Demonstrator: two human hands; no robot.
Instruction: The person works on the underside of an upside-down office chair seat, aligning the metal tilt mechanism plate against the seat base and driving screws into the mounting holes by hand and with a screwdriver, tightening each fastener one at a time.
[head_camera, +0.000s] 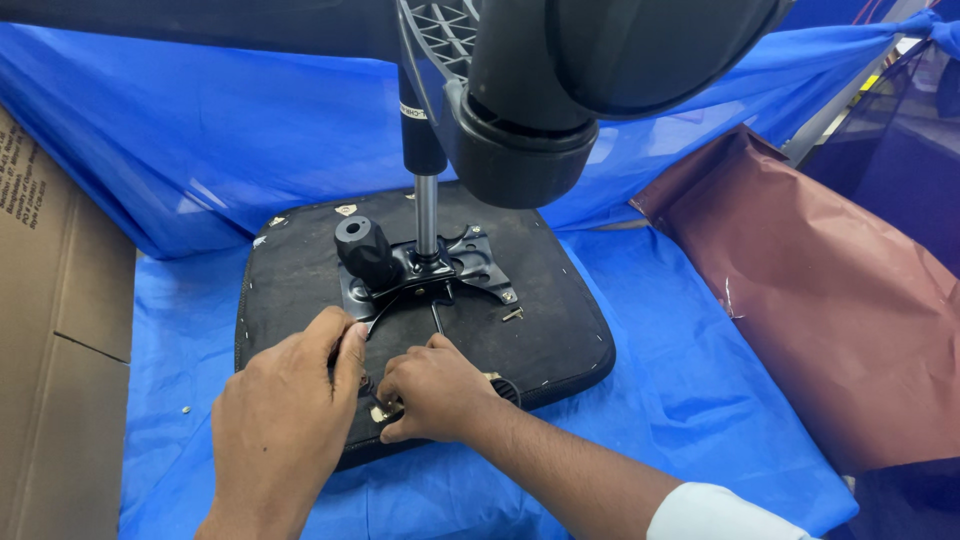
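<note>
An upside-down black chair seat (560, 330) lies on a blue sheet. A black metal mechanism plate (470, 262) with a round knob (362, 245) is fixed to it, and a gas-lift column (427, 205) rises from the plate. My left hand (285, 415) rests on the seat's near edge, fingers by the plate's front corner. My right hand (435, 392) is closed around a thin black hex key (437, 318) that stands upright just in front of the plate. A small metal bracket (382, 412) shows between my hands.
The chair's black wheel base and a castor (530, 140) hang close above the seat. A cardboard box (50, 330) stands at the left. A dark red plastic bag (830, 300) lies at the right. A loose screw (512, 314) rests on the seat.
</note>
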